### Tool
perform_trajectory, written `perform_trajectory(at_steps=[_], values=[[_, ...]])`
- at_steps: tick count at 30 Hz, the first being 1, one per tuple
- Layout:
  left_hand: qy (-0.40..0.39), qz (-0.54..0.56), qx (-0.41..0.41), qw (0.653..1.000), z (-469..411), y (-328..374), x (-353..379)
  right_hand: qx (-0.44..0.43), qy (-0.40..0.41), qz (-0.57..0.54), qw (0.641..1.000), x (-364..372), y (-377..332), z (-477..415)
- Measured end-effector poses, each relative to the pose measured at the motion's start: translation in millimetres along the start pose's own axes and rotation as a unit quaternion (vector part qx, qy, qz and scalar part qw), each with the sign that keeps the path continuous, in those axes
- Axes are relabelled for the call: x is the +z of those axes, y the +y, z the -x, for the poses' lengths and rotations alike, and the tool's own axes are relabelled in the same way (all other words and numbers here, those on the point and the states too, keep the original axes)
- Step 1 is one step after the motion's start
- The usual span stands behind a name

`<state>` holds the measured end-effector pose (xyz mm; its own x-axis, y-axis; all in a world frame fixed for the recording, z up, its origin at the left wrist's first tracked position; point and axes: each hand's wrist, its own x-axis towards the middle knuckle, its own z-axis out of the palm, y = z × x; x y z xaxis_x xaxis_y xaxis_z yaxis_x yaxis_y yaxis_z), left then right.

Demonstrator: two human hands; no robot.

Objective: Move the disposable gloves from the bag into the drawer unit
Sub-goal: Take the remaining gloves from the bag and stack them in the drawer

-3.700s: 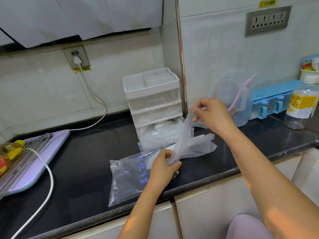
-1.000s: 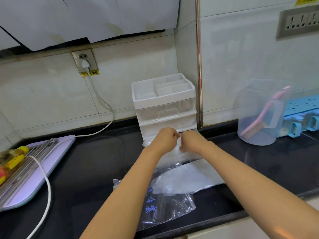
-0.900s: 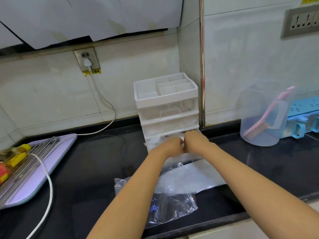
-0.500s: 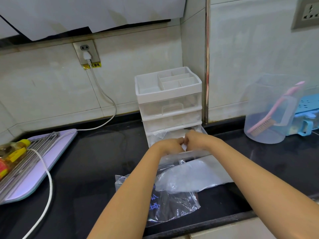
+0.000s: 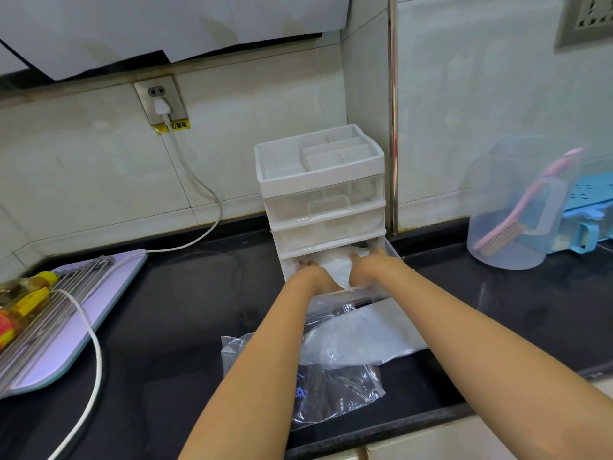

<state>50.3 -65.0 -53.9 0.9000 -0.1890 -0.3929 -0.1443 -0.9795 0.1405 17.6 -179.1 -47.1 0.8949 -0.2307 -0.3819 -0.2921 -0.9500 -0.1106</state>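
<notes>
Both the left hand (image 5: 313, 275) and right hand (image 5: 366, 267) press side by side on thin, cloudy-white, crumpled gloves (image 5: 335, 271) in the pulled-out bottom drawer (image 5: 394, 260) of the drawer unit (image 5: 325, 227); curled or flat, I cannot tell

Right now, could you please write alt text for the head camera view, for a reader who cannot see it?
A person's left hand and right hand reach into the open bottom drawer of a white drawer unit, touching translucent gloves inside. A clear bag with blue writing lies in front on the black counter.
</notes>
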Motion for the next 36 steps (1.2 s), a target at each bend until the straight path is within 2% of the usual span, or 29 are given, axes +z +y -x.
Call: perform_trajectory(at_steps=[3,5,9,12,16,18,21,23,26,28,32,36], values=[[0.012,0.004,0.018,1.000,0.7,0.7,0.5,-0.048,0.040,-0.027,0.998,-4.9,2.0,9.8],[0.016,0.015,0.049,0.999,5.2,0.3,-1.3,-0.085,0.064,-0.090,0.990,-8.9,11.5,22.2],[0.045,0.111,0.060,0.991,25.7,-2.7,-10.4,-0.166,0.153,-0.199,0.954,-18.4,42.7,51.1],[0.121,0.167,0.085,0.975,51.1,-1.0,-17.4,-0.200,0.191,-0.236,0.931,-19.9,64.7,71.6],[0.238,0.255,0.187,0.919,99.7,4.5,-0.5,-0.198,0.207,-0.245,0.927,-5.5,90.6,102.2],[0.232,0.257,0.233,0.908,120.6,9.9,18.0,-0.185,0.192,-0.226,0.937,7.9,103.9,111.9],[0.169,0.225,0.281,0.918,134.2,15.9,48.5,-0.153,0.155,-0.169,0.961,30.8,121.7,121.0],[0.133,0.199,0.299,0.924,137.3,17.1,64.9,-0.118,0.123,-0.163,0.972,45.9,132.0,125.8],[0.126,0.163,0.304,0.930,135.6,15.1,79.8,-0.098,0.088,-0.183,0.974,66.1,140.1,130.6],[0.133,0.153,0.300,0.932,134.3,14.1,86.1,-0.107,0.110,-0.215,0.964,77.6,141.0,135.9],[0.163,0.189,0.292,0.923,135.2,13.1,90.0,-0.141,0.215,-0.232,0.938,84.2,138.3,146.4],[0.148,0.217,0.295,0.919,133.3,9.5,85.8,-0.166,0.233,-0.283,0.915,78.2,138.7,151.4]])
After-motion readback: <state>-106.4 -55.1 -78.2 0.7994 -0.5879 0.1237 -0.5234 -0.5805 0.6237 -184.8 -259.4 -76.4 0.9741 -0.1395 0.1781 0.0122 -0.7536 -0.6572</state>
